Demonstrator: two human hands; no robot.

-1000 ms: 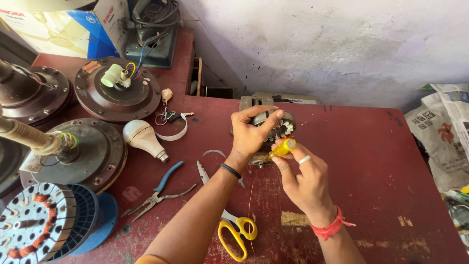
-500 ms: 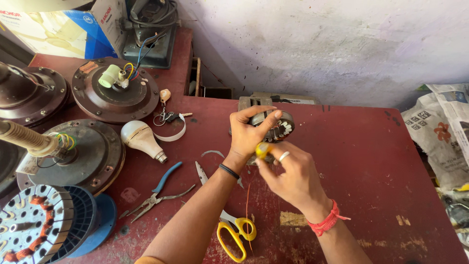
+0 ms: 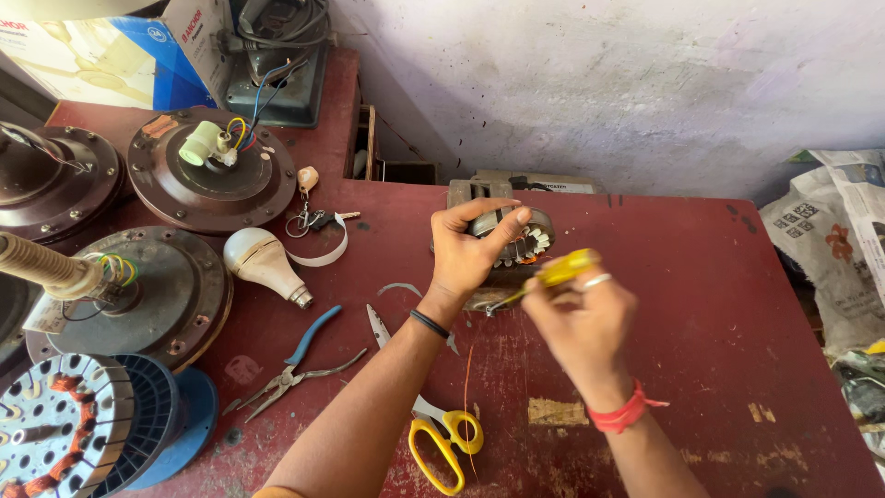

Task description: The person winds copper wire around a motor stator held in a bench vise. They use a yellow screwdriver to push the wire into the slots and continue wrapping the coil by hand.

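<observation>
While the left hand (image 3: 472,247) wraps over the top of a small round motor stator (image 3: 516,242), fingers curled and thumb pressed on its rim, the right hand (image 3: 579,318) closes around a yellow-handled screwdriver (image 3: 551,275) whose thin shaft points toward the stator's lower edge at about 8 o'clock from the handle. The stator sits on the red table (image 3: 701,304) just above the middle of the view, at roughly 12 o'clock from the person's wrists; pale windings show at its right side. The right hand is blurred, so the exact finger grip cannot be told, though a ring shows on one finger and a red thread band (image 3: 619,415) circles the wrist. A black band (image 3: 430,324) rings the left wrist.

Below the forearms, at 6 o'clock, lie yellow-handled scissors (image 3: 441,438). At 9 o'clock from the hands rest blue-handled pliers (image 3: 297,364), and above those a white light bulb (image 3: 265,266) lies on its side, with a bunch of keys (image 3: 313,221) just beyond it. Dark brown ceiling-fan motor housings (image 3: 210,175) crowd the far left from 9 to 11 o'clock, one with coloured wires at its hub. At 7 o'clock a blue spool (image 3: 175,433) sits under a perforated winding core. Crumpled newspaper (image 3: 834,240) lies at 3 o'clock, off the table's edge.
</observation>
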